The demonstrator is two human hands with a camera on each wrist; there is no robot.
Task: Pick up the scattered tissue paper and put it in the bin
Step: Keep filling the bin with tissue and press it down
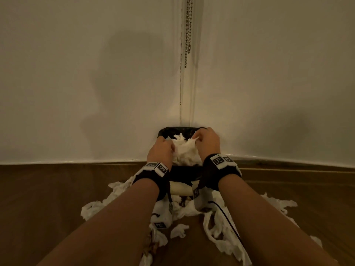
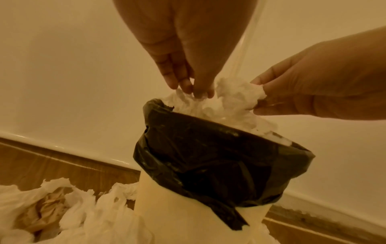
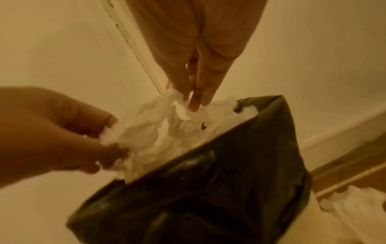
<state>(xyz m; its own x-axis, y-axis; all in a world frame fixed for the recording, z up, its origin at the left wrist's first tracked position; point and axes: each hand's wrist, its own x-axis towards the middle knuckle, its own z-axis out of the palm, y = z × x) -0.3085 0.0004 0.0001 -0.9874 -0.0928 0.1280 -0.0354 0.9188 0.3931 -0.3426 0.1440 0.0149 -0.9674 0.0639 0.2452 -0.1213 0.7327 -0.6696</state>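
A cream bin [image 2: 188, 214] with a black liner [image 1: 184, 172] [image 2: 219, 148] [image 3: 208, 189] stands in the wall corner. A big wad of white tissue [image 1: 184, 150] [image 2: 225, 102] [image 3: 156, 132] bulges out of its mouth. My left hand [image 1: 172, 147] [image 2: 194, 89] [image 3: 110, 143] grips the wad's left side with curled fingers. My right hand [image 1: 197, 138] [image 2: 258, 97] [image 3: 194, 100] pinches its right side between thumb and fingers. Both hands hover just above the rim. More torn tissue [image 1: 99, 206] [image 2: 83, 206] [image 3: 355, 203] lies scattered on the wooden floor around the bin's base.
Two white walls meet right behind the bin, with a bead chain [image 1: 188, 31] hanging in the corner. A white skirting board [image 1: 76, 161] runs along the floor. Crumpled brown paper [image 1: 149, 246] [image 2: 48, 211] lies among the floor tissue under my forearms.
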